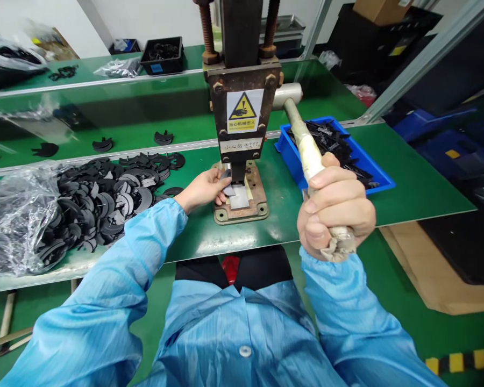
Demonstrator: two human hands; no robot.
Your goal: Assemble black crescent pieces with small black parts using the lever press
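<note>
1. Blue cloth covers both my arms, and my two hands are well apart, one on each side of the press [245,70]; I take its base plate [260,196] as the dial's centre, with 12 straight ahead of me.
2. At 9 o'clock, right by the plate, my left hand [204,188] pinches a dark curved piece [228,188] between thumb and fingers. The piece sits over the plate, just left of the punch [237,172]; whether the two touch, I cannot tell.
3. At 3 o'clock my right hand [339,207] is wrapped round the lower end of the pale lever [302,129], which slants up to a round metal hub [287,95] on the press's right side.
4. Toward 9 o'clock, a heap of similar pieces [116,199] spreads over the green table [419,172], partly inside a clear plastic bag [12,226].
5. At 2 o'clock stands a blue bin [288,156] holding black parts [333,142].
6. Farther off, at 11, is a black bin [167,66].
</note>
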